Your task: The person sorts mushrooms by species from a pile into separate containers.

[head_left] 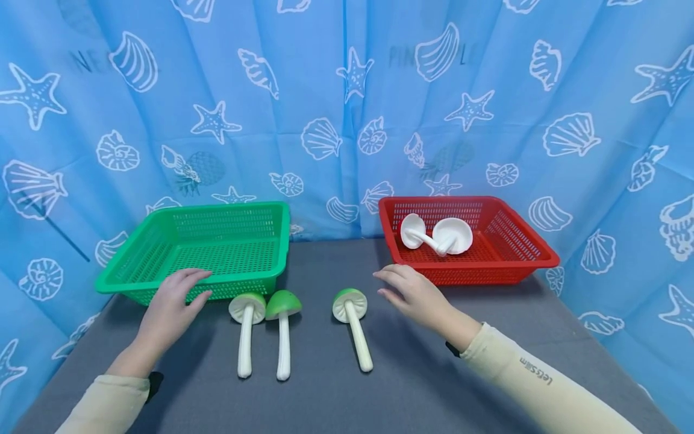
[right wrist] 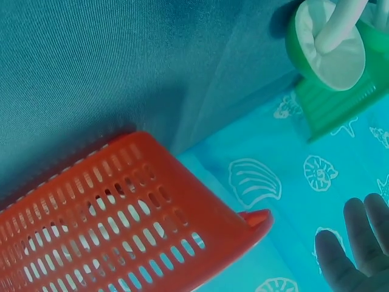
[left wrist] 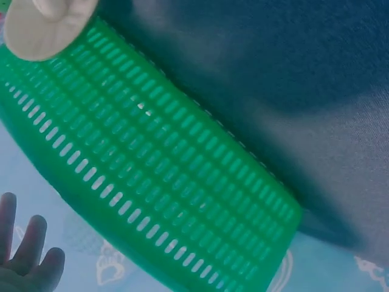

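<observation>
My left hand [head_left: 169, 310] hovers in front of the green basket [head_left: 279, 265], fingers relaxed and holding nothing. To its right, two toy mushrooms with green caps and white stems lie side by side, the left mushroom [head_left: 245, 343] showing its pale underside, the second mushroom [head_left: 284, 343] its green top. A third mushroom [head_left: 358, 337] lies apart near the middle, stem slanting toward me. Just right of it, my right hand [head_left: 416, 296] is held over the cloth near the red basket [head_left: 466, 275], with nothing in its fingers. Two white-looking mushrooms [head_left: 454, 235] rest in the red basket.
A grey cloth [head_left: 314, 398] covers the table. Behind both baskets hangs a blue curtain [head_left: 320, 72] printed with white shells and starfish. The baskets stand at the back, with a gap between them.
</observation>
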{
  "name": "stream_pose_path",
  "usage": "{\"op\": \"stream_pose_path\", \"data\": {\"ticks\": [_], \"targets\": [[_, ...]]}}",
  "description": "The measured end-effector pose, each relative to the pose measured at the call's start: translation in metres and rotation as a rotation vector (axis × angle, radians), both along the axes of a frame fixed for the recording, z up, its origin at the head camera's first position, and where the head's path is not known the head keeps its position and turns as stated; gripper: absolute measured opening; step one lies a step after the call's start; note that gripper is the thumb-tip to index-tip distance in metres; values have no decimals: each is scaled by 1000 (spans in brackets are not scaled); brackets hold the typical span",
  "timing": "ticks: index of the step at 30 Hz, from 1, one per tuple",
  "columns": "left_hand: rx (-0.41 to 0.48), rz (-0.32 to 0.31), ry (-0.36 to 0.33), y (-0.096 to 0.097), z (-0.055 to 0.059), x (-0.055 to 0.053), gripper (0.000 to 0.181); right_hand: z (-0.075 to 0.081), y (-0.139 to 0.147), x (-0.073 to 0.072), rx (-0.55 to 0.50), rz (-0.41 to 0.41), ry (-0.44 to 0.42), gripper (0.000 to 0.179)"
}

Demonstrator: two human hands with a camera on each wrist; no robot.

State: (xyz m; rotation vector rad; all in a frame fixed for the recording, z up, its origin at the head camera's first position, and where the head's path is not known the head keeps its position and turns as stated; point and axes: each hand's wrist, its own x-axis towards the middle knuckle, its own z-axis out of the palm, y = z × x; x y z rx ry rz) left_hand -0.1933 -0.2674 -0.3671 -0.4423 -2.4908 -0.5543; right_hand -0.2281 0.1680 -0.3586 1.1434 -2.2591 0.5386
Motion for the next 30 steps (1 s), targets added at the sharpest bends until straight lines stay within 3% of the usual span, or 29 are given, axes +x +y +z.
{"op": "stream_pose_path", "data": {"ticks": [8, 16, 21, 30], "targets": [[-101, -34, 138, -4, -5, -8, 43, -6, -6, 4, 26, -17, -54, 32], [-286, -82, 280, -14, -14, -20, 50, -16, -17, 13, 72, -43, -121, 30], [-338, -78, 296, -19, -17, -25, 51, -20, -23, 19, 93, -43, -200, 27], [-334, -57, 302, -23, -19, -28, 46, -25, -32, 27, 45, -46, -458, 27]]}}
